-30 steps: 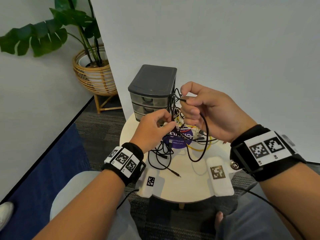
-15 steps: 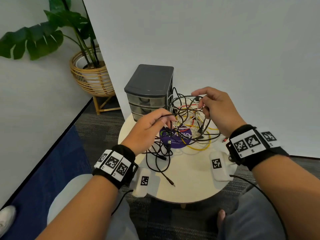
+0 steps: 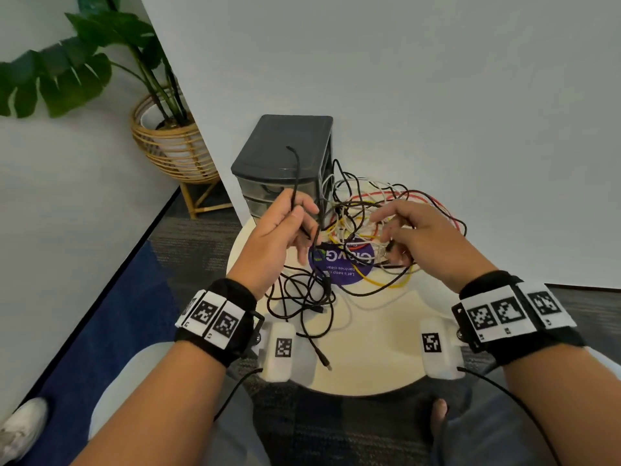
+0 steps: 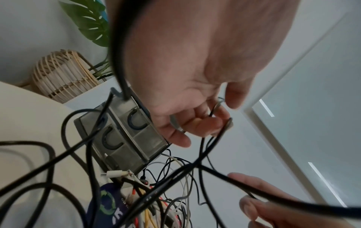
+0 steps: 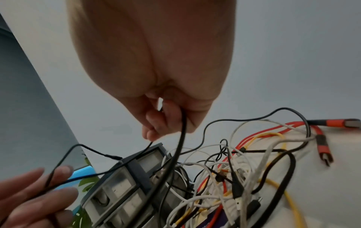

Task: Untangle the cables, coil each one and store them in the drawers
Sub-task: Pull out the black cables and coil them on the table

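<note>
Two white pads (image 3: 280,351) sit at the near edge of the round table (image 3: 376,358), and a black plug end (image 3: 324,359) lies between them. A little further on, loose black loops (image 3: 302,297) rest on the table top below the left hand (image 3: 280,235). That hand is lifted up, and its thumb and fingers pinch a thin black cable (image 3: 295,183) whose free end sticks up in front of the drawers (image 3: 285,163). From the left wrist view the fingers (image 4: 195,123) are curled round this cable. The right hand (image 3: 416,237) is over the middle of the table, and its curled fingers grip a black cable (image 5: 180,146) that hangs down into the tangle (image 3: 379,230). The tangle is a heap of black, white, red and yellow cables, and it lies partly over a purple sticker (image 3: 342,264) on the table. A red cable (image 5: 322,141) trails out to the right side. The grey drawers stand at the far edge of the table, just beside the tangle, and all the drawers are shut. Behind them is a white wall (image 3: 403,79), and off to the left a plant (image 3: 67,72) grows in a basket (image 3: 171,153) on the floor.
</note>
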`<action>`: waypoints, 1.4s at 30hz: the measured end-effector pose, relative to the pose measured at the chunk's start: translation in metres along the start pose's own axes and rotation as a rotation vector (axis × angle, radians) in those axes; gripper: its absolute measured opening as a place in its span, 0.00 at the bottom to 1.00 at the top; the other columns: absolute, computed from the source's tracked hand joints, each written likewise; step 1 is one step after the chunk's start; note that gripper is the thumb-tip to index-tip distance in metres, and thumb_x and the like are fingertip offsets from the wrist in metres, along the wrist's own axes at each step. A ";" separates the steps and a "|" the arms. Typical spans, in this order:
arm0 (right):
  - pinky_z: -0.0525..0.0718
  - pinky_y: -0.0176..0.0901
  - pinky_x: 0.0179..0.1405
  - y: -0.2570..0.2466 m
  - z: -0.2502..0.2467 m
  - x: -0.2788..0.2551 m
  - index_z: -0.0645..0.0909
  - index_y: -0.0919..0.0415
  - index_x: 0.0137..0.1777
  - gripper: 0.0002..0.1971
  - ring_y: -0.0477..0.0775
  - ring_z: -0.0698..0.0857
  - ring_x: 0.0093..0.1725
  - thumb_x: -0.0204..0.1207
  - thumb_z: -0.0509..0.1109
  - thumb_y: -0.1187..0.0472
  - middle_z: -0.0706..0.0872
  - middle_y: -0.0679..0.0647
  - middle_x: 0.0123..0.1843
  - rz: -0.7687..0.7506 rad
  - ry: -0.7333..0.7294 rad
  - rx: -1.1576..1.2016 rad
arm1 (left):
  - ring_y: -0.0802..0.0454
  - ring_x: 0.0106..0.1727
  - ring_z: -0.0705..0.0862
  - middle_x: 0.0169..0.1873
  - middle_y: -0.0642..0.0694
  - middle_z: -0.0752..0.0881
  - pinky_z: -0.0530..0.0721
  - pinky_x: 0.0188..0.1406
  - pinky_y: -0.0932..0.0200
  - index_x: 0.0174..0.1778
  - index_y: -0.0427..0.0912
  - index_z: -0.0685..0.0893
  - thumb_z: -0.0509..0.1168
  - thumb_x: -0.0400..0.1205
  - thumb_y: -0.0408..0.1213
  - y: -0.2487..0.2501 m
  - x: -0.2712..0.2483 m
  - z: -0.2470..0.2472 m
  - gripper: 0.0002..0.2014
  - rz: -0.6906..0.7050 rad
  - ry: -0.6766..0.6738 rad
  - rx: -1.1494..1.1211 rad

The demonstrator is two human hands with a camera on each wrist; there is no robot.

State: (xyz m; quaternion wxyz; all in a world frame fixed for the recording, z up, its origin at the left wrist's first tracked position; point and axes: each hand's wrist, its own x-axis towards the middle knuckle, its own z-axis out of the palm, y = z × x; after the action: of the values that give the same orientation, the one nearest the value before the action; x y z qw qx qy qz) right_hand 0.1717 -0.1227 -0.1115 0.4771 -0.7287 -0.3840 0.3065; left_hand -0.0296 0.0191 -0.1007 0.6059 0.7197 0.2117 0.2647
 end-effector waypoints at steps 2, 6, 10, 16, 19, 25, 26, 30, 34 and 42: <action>0.76 0.37 0.26 -0.001 -0.004 0.001 0.88 0.46 0.55 0.20 0.49 0.78 0.27 0.82 0.61 0.72 0.86 0.50 0.38 -0.067 0.088 0.004 | 0.44 0.36 0.77 0.35 0.47 0.80 0.79 0.37 0.54 0.57 0.39 0.77 0.53 0.93 0.32 -0.001 0.000 -0.002 0.07 -0.019 -0.024 0.024; 0.78 0.36 0.45 -0.005 -0.001 -0.002 0.87 0.42 0.59 0.18 0.45 0.83 0.46 0.81 0.68 0.68 0.84 0.46 0.50 -0.256 0.222 -0.218 | 0.52 0.34 0.77 0.34 0.50 0.76 0.85 0.53 0.34 0.57 0.42 0.77 0.67 0.87 0.31 -0.003 -0.003 0.000 0.07 -0.039 -0.080 0.152; 0.76 0.47 0.71 -0.012 0.018 -0.011 0.75 0.44 0.75 0.30 0.52 0.74 0.72 0.76 0.75 0.64 0.69 0.49 0.73 -0.378 0.194 -0.382 | 0.49 0.31 0.78 0.36 0.47 0.80 0.84 0.45 0.39 0.60 0.37 0.77 0.56 0.91 0.28 -0.004 -0.003 0.003 0.06 -0.063 -0.091 0.162; 0.65 0.73 0.77 -0.032 0.050 -0.018 0.62 0.37 0.86 0.49 0.66 0.55 0.87 0.68 0.78 0.66 0.48 0.57 0.91 -0.686 0.113 -0.832 | 0.53 0.27 0.71 0.33 0.46 0.80 0.70 0.30 0.56 0.57 0.39 0.79 0.54 0.92 0.27 -0.001 -0.009 0.007 0.09 -0.097 -0.240 0.157; 0.61 0.75 0.75 -0.025 0.062 -0.014 0.75 0.42 0.77 0.39 0.68 0.52 0.88 0.65 0.81 0.65 0.53 0.57 0.91 -0.720 0.083 -0.956 | 0.55 0.26 0.74 0.34 0.44 0.83 0.73 0.33 0.51 0.50 0.35 0.81 0.57 0.90 0.25 0.001 -0.012 0.009 0.08 -0.111 -0.315 0.170; 0.56 0.69 0.78 -0.019 0.052 -0.005 0.85 0.51 0.50 0.04 0.59 0.67 0.85 0.79 0.70 0.54 0.86 0.48 0.66 -0.732 0.186 -1.002 | 0.38 0.33 0.78 0.46 0.32 0.87 0.81 0.36 0.51 0.64 0.30 0.83 0.57 0.87 0.31 0.007 -0.012 -0.002 0.14 -0.061 -0.355 0.064; 0.55 0.66 0.78 -0.020 0.048 -0.003 0.85 0.52 0.48 0.07 0.57 0.74 0.80 0.81 0.65 0.53 0.89 0.47 0.58 -0.720 0.190 -0.990 | 0.34 0.36 0.79 0.49 0.31 0.87 0.83 0.38 0.51 0.66 0.30 0.82 0.57 0.86 0.30 0.008 -0.011 -0.004 0.16 -0.052 -0.319 0.041; 0.75 0.54 0.58 -0.032 0.033 -0.003 0.72 0.49 0.42 0.11 0.52 0.80 0.37 0.87 0.56 0.52 0.77 0.42 0.33 -0.608 0.127 -0.912 | 0.44 0.51 0.89 0.55 0.40 0.87 0.87 0.59 0.46 0.62 0.41 0.84 0.60 0.87 0.26 0.004 -0.009 -0.017 0.12 -0.074 -0.090 0.200; 0.60 0.41 0.27 -0.035 0.022 -0.004 0.69 0.48 0.45 0.10 0.44 0.71 0.29 0.90 0.59 0.51 0.71 0.42 0.29 -0.491 0.007 -0.876 | 0.48 0.46 0.87 0.44 0.42 0.87 0.85 0.57 0.47 0.51 0.39 0.83 0.68 0.84 0.46 0.002 -0.011 -0.029 0.12 -0.126 -0.196 0.336; 0.71 0.34 0.34 -0.040 0.005 -0.010 0.88 0.48 0.53 0.11 0.36 0.80 0.36 0.82 0.66 0.62 0.83 0.33 0.33 -0.350 0.021 -0.478 | 0.58 0.48 0.84 0.43 0.55 0.87 0.77 0.51 0.57 0.48 0.51 0.91 0.71 0.85 0.34 -0.007 -0.014 -0.016 0.07 -0.065 -0.400 0.649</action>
State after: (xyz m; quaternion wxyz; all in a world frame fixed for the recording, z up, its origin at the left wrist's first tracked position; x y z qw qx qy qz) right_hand 0.1524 -0.1189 -0.0756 0.3414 -0.7462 -0.5602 0.1131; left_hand -0.0508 0.0234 -0.1075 0.3838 0.9045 0.1848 0.0188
